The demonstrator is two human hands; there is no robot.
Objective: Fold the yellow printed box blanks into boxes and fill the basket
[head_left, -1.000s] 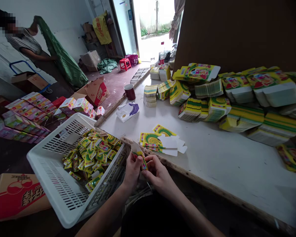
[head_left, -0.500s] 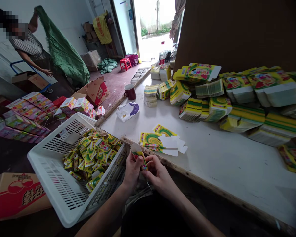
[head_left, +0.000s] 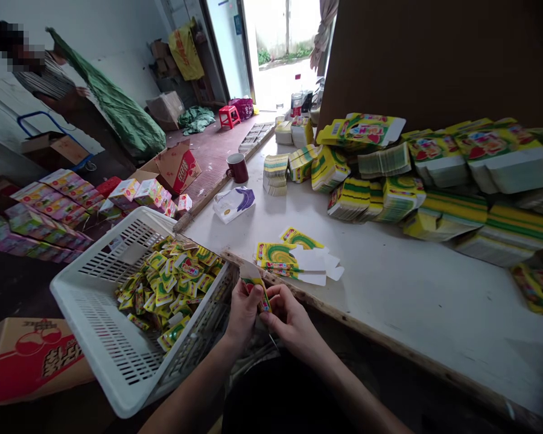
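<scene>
At far left, a co-worker [head_left: 49, 79] in a striped top holds a green sheet [head_left: 113, 102] that hangs at a slant toward the floor. Below, pink boxes [head_left: 70, 196] sit in rows on the floor, with a brown-and-red carton [head_left: 36, 361] nearer me. At my left side, a white basket [head_left: 97, 301] bears a heap of small yellow boxes [head_left: 176, 283] along its right half, just beside the desk [head_left: 411, 289]. A dark mug [head_left: 238, 169] stands at the desk's far left edge, a white-and-purple pack [head_left: 234, 204] lying near it. In front of me, my left hand [head_left: 242, 313] closes thumb and fingers around one box [head_left: 253, 281], tilted, its upper end open and its pale flap raised. My right hand [head_left: 289, 316], fingers curled, pinches the lower end of the same box, just off the desk's wooden edge. Beyond it, a few flat boxes [head_left: 278, 256] overlap on the desk. To the right, stacks [head_left: 400, 196] of yellow-and-green packaging run along the desk before a brown board [head_left: 434, 66].
</scene>
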